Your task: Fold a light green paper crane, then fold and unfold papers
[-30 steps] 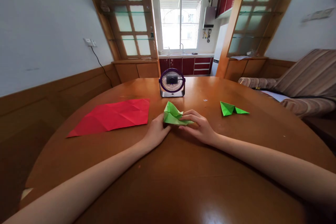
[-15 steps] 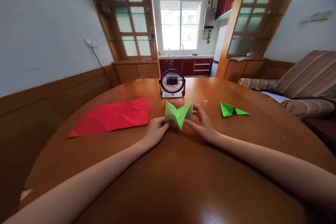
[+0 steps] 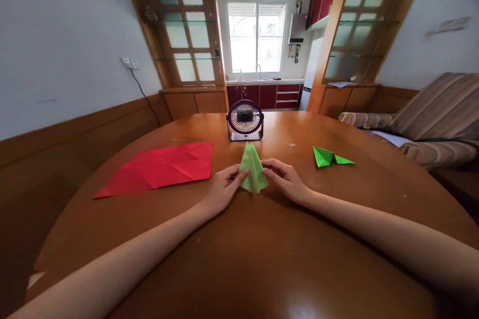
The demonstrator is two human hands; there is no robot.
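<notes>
Mid-worktop (image 3: 239, 259), just in front of the small fan (image 3: 245, 118): pale green folded paper (image 3: 253, 172), between the two hands. Stands as a narrow, tapered shape, points up, wider end low; can't tell if the bottom edge rests on the wood.

Left hand (image 3: 224, 184): holding the paper's left side, thumb flat on the near face, fingers mostly out of sight behind. Right hand (image 3: 286, 179): narrow pinch at the right side, thumb on the edge, index close above it; other fingertips hidden, can't tell how they sit.

Handling, my read: next to no weight, thin, soft across the flat panels, stiffer along creases where layers stack. Not slippery, but layers could slide over each other or spring open. Dents and tears easily, tips worst. Best hold: light thumb-and-finger pinch low on both sides, near the layered edges, all layers caught together. Keep off the top points; no squeezing mid-panel.

Nearby: creased red sheet (image 3: 160, 169) lying left of the left hand, brighter green folded piece (image 3: 324, 156) off to the right. Both well apart from the fingers, neither touched.
</notes>
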